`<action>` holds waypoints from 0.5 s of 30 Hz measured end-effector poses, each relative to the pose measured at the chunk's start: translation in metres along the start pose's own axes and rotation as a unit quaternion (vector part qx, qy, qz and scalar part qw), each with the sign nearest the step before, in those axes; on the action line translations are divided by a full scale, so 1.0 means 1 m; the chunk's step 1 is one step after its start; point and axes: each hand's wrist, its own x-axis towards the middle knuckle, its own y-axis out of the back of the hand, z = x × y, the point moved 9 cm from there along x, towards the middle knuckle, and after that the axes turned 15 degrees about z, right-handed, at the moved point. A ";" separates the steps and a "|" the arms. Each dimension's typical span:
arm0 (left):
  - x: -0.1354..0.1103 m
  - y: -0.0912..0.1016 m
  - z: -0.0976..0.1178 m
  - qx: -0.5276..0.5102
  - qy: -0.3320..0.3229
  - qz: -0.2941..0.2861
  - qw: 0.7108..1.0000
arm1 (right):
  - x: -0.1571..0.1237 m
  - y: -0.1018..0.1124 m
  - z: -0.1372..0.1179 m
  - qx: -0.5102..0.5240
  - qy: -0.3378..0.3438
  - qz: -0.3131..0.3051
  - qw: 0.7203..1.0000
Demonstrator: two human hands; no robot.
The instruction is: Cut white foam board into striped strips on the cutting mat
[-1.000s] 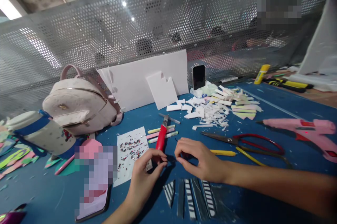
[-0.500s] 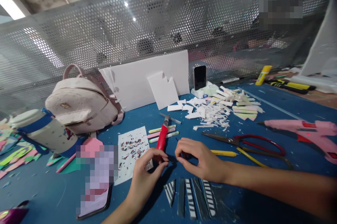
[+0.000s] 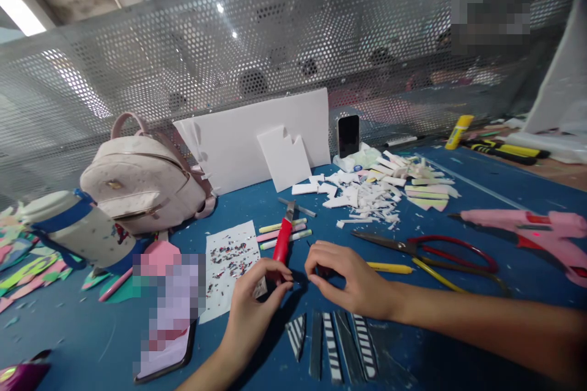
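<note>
My left hand (image 3: 259, 302) is closed in a pinch beside a red-handled cutter (image 3: 283, 243), thumb and forefinger nearly together. Facing it, a short gap away, my right hand (image 3: 346, 278) is pinched too. Something small and dark shows at the fingertips, too small to name. Below the hands lie several dark strips (image 3: 315, 345), some with white stripes (image 3: 331, 348), and a striped triangular piece (image 3: 296, 336). To the left is a white sheet (image 3: 220, 299) sprinkled with tiny dark and coloured bits. Thin markers (image 3: 287, 238) lie behind the cutter.
Scissors (image 3: 403, 245), a yellow pen (image 3: 389, 267) and a pink glue gun (image 3: 527, 219) lie right. White scraps (image 3: 367, 192) are heaped behind. A phone (image 3: 169, 360), bottle (image 3: 87, 226) and backpack (image 3: 142, 180) stand left. White boards (image 3: 252, 146) lean against a perforated screen (image 3: 275, 42).
</note>
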 end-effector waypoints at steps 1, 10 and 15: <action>0.000 0.000 0.000 0.001 -0.001 0.001 1.000 | 0.000 0.000 0.000 0.000 0.001 0.001 1.000; -0.002 0.002 -0.001 -0.002 -0.004 0.007 1.000 | 0.001 -0.001 -0.001 -0.006 0.009 0.002 1.000; -0.001 0.002 0.001 -0.005 -0.008 0.007 1.000 | 0.000 0.000 0.000 -0.009 0.003 0.001 1.000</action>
